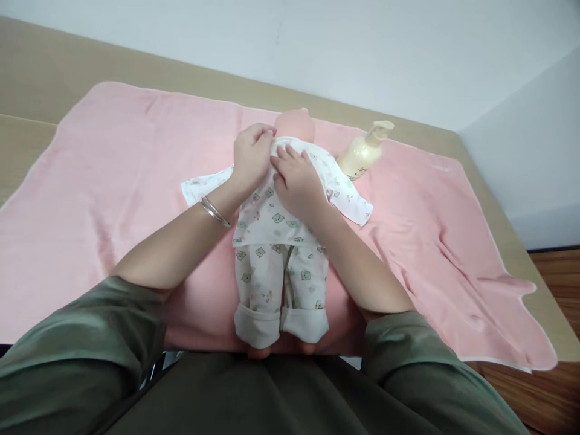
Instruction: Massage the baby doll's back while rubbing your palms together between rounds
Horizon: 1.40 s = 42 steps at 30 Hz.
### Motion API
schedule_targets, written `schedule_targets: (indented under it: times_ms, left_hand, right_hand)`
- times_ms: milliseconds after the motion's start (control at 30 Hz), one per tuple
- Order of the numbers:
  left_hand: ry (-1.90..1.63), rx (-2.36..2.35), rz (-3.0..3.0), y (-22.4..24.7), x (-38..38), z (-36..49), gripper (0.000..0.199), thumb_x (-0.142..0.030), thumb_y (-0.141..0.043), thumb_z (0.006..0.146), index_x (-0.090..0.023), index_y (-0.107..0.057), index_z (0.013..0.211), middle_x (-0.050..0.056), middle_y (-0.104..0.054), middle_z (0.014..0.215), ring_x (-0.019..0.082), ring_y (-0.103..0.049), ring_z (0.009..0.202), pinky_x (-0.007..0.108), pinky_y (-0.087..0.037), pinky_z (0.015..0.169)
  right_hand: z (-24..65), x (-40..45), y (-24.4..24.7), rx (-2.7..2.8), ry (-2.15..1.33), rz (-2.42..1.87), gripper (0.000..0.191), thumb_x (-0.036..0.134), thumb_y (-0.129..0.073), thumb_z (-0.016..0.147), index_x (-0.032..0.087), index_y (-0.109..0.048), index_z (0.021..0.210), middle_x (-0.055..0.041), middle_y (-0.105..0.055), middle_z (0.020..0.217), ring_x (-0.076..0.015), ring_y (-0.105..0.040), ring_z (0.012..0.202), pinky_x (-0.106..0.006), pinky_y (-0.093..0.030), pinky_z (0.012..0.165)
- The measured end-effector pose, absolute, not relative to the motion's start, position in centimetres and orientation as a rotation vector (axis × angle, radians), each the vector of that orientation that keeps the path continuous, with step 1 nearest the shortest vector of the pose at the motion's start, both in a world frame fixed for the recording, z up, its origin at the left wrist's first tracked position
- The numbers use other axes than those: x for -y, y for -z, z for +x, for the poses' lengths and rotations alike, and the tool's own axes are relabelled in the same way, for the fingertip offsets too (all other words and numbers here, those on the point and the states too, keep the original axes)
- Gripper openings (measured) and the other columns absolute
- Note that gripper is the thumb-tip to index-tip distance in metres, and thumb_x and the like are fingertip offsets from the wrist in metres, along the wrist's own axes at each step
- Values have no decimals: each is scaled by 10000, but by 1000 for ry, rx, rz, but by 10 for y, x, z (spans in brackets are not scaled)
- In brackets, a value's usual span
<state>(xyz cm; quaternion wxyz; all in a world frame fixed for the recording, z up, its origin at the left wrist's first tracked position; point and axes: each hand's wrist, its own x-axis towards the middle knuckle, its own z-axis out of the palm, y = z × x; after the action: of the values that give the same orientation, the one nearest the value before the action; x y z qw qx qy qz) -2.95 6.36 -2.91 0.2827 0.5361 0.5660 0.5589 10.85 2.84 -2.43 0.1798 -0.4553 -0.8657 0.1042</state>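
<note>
A baby doll lies stretched out on a pink blanket, its head away from me and its feet at the near edge. It wears a white printed shirt and matching trousers with turned-up cuffs. At the left of the neckline, my left hand is closed, its fingers curled on the shirt's collar; the fingertips are partly hidden. My right hand rests on the upper chest of the shirt, fingers spread and fairly flat. Both sleeves lie spread out to the sides.
A cream pump bottle stands tilted in view just right of the doll's shoulder. The pink blanket covers most of the wooden table, with wrinkles at the right. A white wall rises behind the table.
</note>
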Motion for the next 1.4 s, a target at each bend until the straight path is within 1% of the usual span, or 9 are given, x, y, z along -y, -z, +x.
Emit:
schedule_targets:
  times_ms: [100,200,300,500,667,867,1133,1267,1400]
  left_hand:
    - [-1586,-1540,1424,46,-63,-29,216,-161,-497,956,-258,-675,883,17,-797,1036,207,-704,1121,336,-563,1097]
    - [-1565,-1618,1505,55,-58,-24,231,-140,-488,919,-260,-679,870,16,-799,1017,201,-716,1049,344,-585,1045]
    - [-1520,-1652,1631,62,-56,-20,250,-127,-489,886,-258,-702,888,20,-809,1062,210,-721,1058,362,-586,1042]
    - [-1502,-1662,1640,65,-58,-23,288,-122,-468,874,-268,-716,881,13,-820,1057,203,-729,1059,357,-600,1020]
    - [-1468,-1656,1665,62,-55,-24,295,-112,-473,863,-250,-729,912,31,-817,1087,222,-722,1087,386,-579,1067]
    - [-1487,-1654,1668,64,-55,-23,288,-97,-489,841,-246,-726,903,32,-819,1097,227,-716,1106,394,-561,1104]
    - [-1437,-1686,1704,63,-55,-23,291,-102,-473,861,-252,-715,919,43,-803,1078,230,-709,1084,389,-566,1073]
    - [-1444,-1693,1712,64,-56,-23,291,-105,-482,848,-253,-716,938,46,-804,1118,241,-704,1117,408,-555,1099]
    - [-1440,-1706,1707,65,-57,-23,290,-107,-474,833,-238,-714,928,50,-809,1096,231,-710,1090,396,-566,1073]
  right_hand:
    - [124,-44,17,2378,-355,-1487,589,234,-413,1037,99,-472,1608,-142,-340,1769,-339,-257,1681,-625,-173,1393]
    - [130,-44,12,2235,-333,-1778,703,388,-400,1094,-68,-357,1627,-281,-320,1741,-394,-280,1663,-571,-228,1386]
    - [117,-17,11,2168,-157,-1936,746,400,-360,1109,-167,-328,1593,-393,-367,1668,-470,-333,1624,-632,-265,1354]
    - [98,6,14,2473,-83,-1549,614,225,-411,1042,36,-423,1627,-219,-285,1775,-415,-203,1686,-654,-164,1384]
    - [134,-52,11,2529,-368,-1435,614,358,-397,1072,200,-394,1666,-67,-244,1810,-351,-168,1704,-683,-166,1371]
    - [124,-21,8,2384,-208,-1713,687,319,-356,1091,-57,-284,1662,-307,-270,1750,-450,-264,1657,-666,-232,1351]
    - [117,-31,15,2449,-268,-1557,639,264,-420,1040,100,-392,1657,-152,-265,1796,-366,-208,1693,-639,-173,1387]
    - [130,-53,11,2280,-409,-1747,714,354,-375,1073,0,-270,1684,-223,-235,1788,-363,-197,1695,-599,-176,1392]
    - [118,-21,7,2329,-241,-1817,678,264,-333,1078,-82,-271,1658,-298,-262,1757,-398,-220,1683,-585,-196,1389]
